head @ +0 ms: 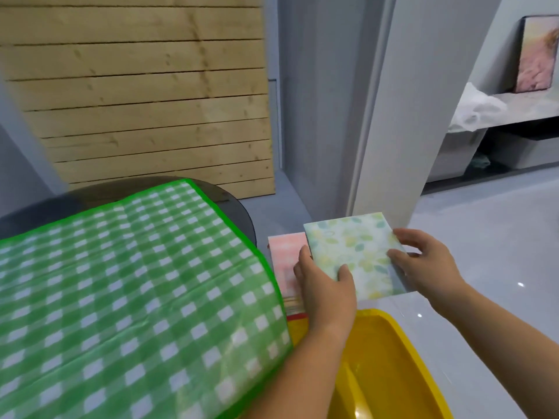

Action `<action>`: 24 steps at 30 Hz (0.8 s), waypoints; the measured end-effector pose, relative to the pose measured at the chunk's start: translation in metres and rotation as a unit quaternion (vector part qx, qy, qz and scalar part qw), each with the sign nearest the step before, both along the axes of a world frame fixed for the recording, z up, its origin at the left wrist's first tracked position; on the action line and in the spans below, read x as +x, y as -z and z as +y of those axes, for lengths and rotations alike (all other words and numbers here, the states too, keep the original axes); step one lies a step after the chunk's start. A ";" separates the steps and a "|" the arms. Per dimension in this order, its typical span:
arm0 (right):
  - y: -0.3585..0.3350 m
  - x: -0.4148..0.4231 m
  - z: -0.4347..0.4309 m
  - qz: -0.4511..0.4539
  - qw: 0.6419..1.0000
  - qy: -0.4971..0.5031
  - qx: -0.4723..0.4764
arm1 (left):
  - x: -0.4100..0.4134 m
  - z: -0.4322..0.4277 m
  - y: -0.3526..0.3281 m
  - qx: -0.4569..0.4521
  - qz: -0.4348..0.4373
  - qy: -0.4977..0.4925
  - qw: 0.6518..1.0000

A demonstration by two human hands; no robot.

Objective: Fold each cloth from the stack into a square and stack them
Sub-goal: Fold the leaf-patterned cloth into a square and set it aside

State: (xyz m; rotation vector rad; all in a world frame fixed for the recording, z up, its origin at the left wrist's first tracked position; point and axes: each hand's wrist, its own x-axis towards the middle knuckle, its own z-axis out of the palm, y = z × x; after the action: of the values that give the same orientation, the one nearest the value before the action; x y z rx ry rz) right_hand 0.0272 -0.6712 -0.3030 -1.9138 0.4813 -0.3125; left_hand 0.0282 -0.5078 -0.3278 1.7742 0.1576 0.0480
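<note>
- Grey glossy floor (pixel 472 225) and grey walls frame the scene, with a panel of pale wooden planks (pixel 145 95) leaning behind a dark round table (pixel 242 213).
- Over the table lies a green-and-white checked cover (pixel 130 285), smooth and creased, edged in bright green.
- Beside the table's right edge, a yellow plastic bin (pixel 402 358) with rounded corners sits low in view; what it holds cannot be told.
- Just beyond the bin, a folded square cloth with a green and yellow leaf print (pixel 357 252) is held flat between both hands.
- Left hand (pixel 326 285) pinches its near-left edge, thumb on top; right hand (pixel 423 264) grips its right edge.
- Under and left of it, a pink folded cloth (pixel 284 258) tops a stack with a red edge at the bottom.
</note>
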 end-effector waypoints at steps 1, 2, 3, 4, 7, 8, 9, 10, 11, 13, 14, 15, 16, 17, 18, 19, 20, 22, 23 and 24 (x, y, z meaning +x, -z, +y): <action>0.010 0.005 -0.001 0.004 1.000 0.001 0.003 | 0.004 -0.001 0.012 -0.005 -0.006 -0.007 1.000; 0.020 0.010 -0.001 0.006 1.000 0.002 0.008 | 0.009 0.000 0.021 -0.013 -0.006 -0.014 1.000; 0.028 0.016 0.001 0.006 1.000 0.002 0.010 | 0.014 0.001 0.029 -0.020 -0.004 -0.017 1.000; 0.036 0.022 0.004 0.003 1.000 0.002 0.011 | 0.021 0.003 0.036 -0.018 -0.005 -0.019 1.000; 0.052 0.043 0.019 -0.007 1.000 -0.020 0.015 | 0.039 0.014 0.050 0.028 -0.029 -0.037 0.998; 0.056 0.049 0.024 -0.011 0.999 -0.034 0.015 | 0.046 0.017 0.054 0.049 -0.037 -0.047 0.997; 0.060 0.056 0.030 -0.015 0.998 -0.051 0.014 | 0.051 0.021 0.057 0.065 -0.037 -0.056 0.996; 0.065 0.062 0.036 -0.020 0.997 -0.067 0.011 | 0.056 0.025 0.060 0.075 -0.034 -0.064 0.995; 0.070 0.068 0.041 -0.025 0.996 -0.080 0.002 | 0.060 0.029 0.062 0.083 -0.029 -0.072 0.994; 0.081 0.080 0.049 -0.028 0.995 -0.097 -0.024 | 0.067 0.035 0.065 0.096 -0.025 -0.085 0.991; 0.086 0.084 0.051 -0.022 0.994 -0.098 -0.033 | 0.070 0.037 0.066 0.105 -0.022 -0.086 0.990; 0.090 0.088 0.054 -0.012 0.994 -0.099 -0.039 | 0.072 0.039 0.066 0.112 -0.018 -0.083 0.990; 0.095 0.092 0.056 -0.005 0.994 -0.100 -0.049 | 0.074 0.040 0.066 0.116 -0.012 -0.078 0.990; 0.099 0.094 0.057 0.001 0.993 -0.101 -0.063 | 0.075 0.041 0.067 0.121 -0.007 -0.072 0.990; 0.102 0.096 0.058 0.005 0.992 -0.102 -0.076 | 0.076 0.042 0.068 0.123 -0.004 -0.068 0.990; 0.104 0.097 0.059 0.007 0.991 -0.101 -0.086 | 0.077 0.042 0.068 0.125 -0.002 -0.065 0.990; 0.105 0.099 0.059 0.008 0.990 -0.102 -0.095 | 0.078 0.042 0.069 0.125 -0.002 -0.064 0.990; 0.106 0.101 0.060 0.015 0.988 -0.107 -0.112 | 0.079 0.044 0.072 0.118 0.005 -0.063 0.991; 0.107 0.102 0.060 0.020 0.987 -0.110 -0.119 | 0.080 0.044 0.073 0.109 0.010 -0.064 0.992; 0.108 0.101 0.059 0.025 0.986 -0.113 -0.122 | 0.080 0.044 0.074 0.096 0.016 -0.065 0.993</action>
State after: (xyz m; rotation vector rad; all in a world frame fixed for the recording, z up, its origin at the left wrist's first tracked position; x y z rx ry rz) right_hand 0.1286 -0.6117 -0.4113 -2.1962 0.2621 -0.1804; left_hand 0.1079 -0.4637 -0.4013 1.9546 0.3010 0.1329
